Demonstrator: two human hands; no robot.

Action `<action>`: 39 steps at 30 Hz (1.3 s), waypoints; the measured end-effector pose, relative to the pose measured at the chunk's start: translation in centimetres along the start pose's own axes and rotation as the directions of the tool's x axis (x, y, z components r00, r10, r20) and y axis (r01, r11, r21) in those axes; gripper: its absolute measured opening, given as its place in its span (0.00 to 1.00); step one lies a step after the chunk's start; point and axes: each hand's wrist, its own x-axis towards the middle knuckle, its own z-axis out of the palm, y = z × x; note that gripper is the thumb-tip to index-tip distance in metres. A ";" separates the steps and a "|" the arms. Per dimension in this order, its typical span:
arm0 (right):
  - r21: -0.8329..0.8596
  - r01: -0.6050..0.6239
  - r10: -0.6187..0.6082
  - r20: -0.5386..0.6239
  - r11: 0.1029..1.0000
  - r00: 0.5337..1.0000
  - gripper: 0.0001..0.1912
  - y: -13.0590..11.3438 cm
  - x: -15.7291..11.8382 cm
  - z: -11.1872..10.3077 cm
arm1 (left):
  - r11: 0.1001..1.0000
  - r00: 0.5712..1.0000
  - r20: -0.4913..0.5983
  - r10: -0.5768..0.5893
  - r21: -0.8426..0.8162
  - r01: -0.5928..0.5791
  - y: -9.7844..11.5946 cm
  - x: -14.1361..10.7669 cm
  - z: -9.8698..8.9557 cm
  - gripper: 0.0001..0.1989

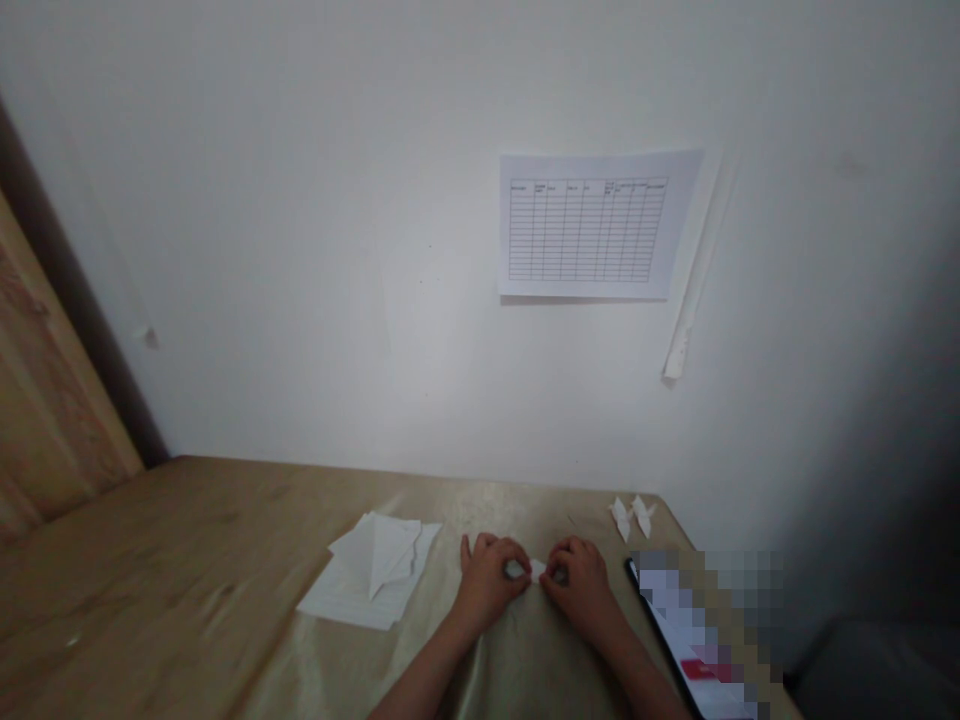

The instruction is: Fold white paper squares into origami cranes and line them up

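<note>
A small piece of folded white paper [537, 569] is pinched between my two hands, just above or on the table; most of it is covered by fingers. My left hand [493, 575] grips its left side between thumb and forefinger. On the other side, my right hand [579, 577] holds it in the same kind of pinch. To the left lies a loose stack of white paper sheets [345, 590], with a creased, pointed piece on top. Two small folded paper figures, one a paper crane [621, 519] and its neighbour [642, 516], sit near the far right corner.
A covered brown table [187, 580] meets the white wall behind it. By my right forearm lies a device with a lit screen [694, 650], partly pixelated. On the wall hangs a printed table sheet [585, 230]. A wooden panel [52, 370] stands at the left.
</note>
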 end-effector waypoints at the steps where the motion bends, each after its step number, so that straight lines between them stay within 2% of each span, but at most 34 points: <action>1: 0.000 -0.003 0.003 -0.002 1.000 1.000 0.04 -0.1 0.0 0.0 | 1.000 1.000 -0.006 -0.006 0.000 0.006 0.0 0.0 0.0 0.05; 21: 0.007 -0.051 0.051 0.007 0.999 0.999 0.04 -0.3 0.3 0.2 | 0.999 0.999 -0.016 -0.046 -0.002 0.045 0.2 0.1 0.3 0.05; 26: 0.008 -0.042 0.042 0.008 0.999 0.999 0.11 -0.2 0.2 0.3 | 1.000 1.000 -0.021 -0.020 0.018 0.020 0.4 -0.1 0.1 0.07; 33: -0.052 -0.020 0.021 0.014 0.998 1.000 0.09 -0.6 -0.1 0.1 | 0.999 0.999 -0.019 -0.027 0.037 0.027 0.5 -0.1 0.1 0.05; 39: -0.031 -0.007 0.008 0.031 1.000 0.999 0.08 -0.3 0.0 0.3 | 0.999 0.998 -0.053 -0.035 0.031 0.037 0.5 -0.2 0.1 0.05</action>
